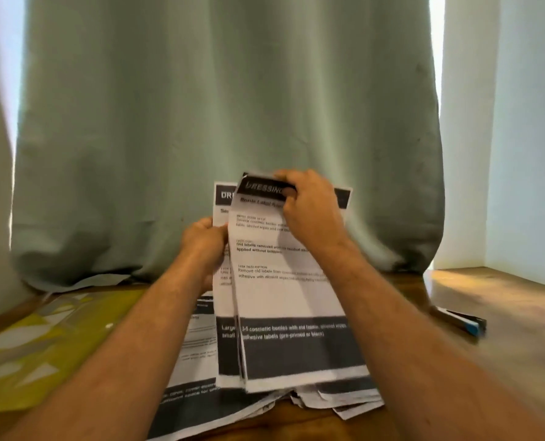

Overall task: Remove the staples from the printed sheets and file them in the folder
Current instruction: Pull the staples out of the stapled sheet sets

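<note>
Two printed sheets (284, 281) held upright above loose pages (198, 361) at tabletop (503, 313) near edge. Left hand (202, 241) gripping left margin; right hand (309, 211) pinching curled top corner. Light, floppy, easily torn; best gripped close beside staple, itself unseen.

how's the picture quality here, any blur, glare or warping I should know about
Head view: the wide lens bows the curtain outward; daylight blows out white along both curtain edges; both hands, left and right, and the held printed sheets are motion-blurred, small print unreadable; a sunlit patch glares on the table at right.
</note>
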Available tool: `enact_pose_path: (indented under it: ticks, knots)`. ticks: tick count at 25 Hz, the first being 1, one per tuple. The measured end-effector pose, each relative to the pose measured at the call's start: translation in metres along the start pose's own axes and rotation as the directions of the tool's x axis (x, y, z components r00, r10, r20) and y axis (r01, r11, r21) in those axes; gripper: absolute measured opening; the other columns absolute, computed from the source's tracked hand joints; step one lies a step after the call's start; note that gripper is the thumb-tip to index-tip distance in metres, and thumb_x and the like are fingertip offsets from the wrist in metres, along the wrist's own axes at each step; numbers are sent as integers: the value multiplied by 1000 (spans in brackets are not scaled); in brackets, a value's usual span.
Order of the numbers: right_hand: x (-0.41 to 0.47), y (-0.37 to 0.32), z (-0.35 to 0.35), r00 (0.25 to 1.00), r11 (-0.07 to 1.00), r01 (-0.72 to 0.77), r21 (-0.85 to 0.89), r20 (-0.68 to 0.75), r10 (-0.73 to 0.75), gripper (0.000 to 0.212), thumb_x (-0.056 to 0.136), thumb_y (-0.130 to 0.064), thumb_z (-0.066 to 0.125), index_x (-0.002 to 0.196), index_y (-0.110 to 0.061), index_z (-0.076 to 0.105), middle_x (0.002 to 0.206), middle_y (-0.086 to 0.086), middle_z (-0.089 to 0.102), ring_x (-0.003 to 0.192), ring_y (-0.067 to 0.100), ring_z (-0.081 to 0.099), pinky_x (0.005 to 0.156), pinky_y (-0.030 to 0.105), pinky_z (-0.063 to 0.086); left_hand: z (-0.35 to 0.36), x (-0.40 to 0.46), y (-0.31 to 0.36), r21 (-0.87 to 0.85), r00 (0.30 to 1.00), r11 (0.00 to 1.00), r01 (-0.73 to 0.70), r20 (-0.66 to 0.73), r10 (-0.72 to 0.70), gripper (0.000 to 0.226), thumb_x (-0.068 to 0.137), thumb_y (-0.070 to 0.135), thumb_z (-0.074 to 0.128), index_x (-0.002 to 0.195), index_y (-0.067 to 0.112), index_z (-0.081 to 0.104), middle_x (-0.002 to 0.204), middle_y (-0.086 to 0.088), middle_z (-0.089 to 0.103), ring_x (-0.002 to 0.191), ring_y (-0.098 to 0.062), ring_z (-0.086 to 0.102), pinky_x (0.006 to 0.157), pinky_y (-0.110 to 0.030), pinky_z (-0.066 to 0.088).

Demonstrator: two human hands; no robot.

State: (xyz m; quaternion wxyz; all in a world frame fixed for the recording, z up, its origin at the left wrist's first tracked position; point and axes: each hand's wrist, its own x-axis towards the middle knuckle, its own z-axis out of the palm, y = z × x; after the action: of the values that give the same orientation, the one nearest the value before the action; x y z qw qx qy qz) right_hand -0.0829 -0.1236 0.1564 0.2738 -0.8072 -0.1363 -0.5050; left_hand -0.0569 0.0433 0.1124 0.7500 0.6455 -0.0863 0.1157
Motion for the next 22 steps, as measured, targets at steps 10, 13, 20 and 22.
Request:
enact_pose_path:
  ticks: [10, 13, 20, 22]
  knots:
    - [-82, 59, 106, 913, 970, -233, -68, 330, 242, 26, 96, -25, 59, 120, -30, 68, 112, -2, 68, 99, 16, 64, 97, 36, 52, -24, -7, -110, 99, 974, 969, 225, -11, -225, 18, 102, 18, 52, 106, 14, 69, 87, -9, 79, 81, -29, 77, 77, -45, 63]
    - [-83, 62, 102, 931, 977, -206, -52, 296, 212, 24, 95, -23, 61, 117, -26, 70, 111, -1, 69, 100, 17, 63, 95, 27, 48, -22, -3, -108, -68, 965, 962, 263, 20, -263, 35, 102, 33, 47, 107, 10, 73, 96, -15, 78, 93, -35, 75, 92, -52, 57]
    - [-88, 57, 107, 964, 986, -159, -46, 210, 166, 23, 97, -24, 56, 116, -28, 70, 106, -1, 66, 96, 16, 60, 86, 25, 44, -24, 3, -109, -142, 990, 985, 101, 111, -85, 65, 95, 63, 50, 117, 6, 72, 110, -25, 73, 104, -44, 70, 98, -58, 53]
    - [-86, 60, 108, 962, 977, -209, -41, 171, 213, 25, 98, -26, 54, 118, -28, 69, 106, -1, 66, 94, 14, 59, 85, 23, 43, -24, 2, -109, -100, 990, 993, 70, 133, -56, 56, 92, 57, 60, 117, 8, 71, 108, -22, 74, 101, -42, 71, 95, -58, 55]
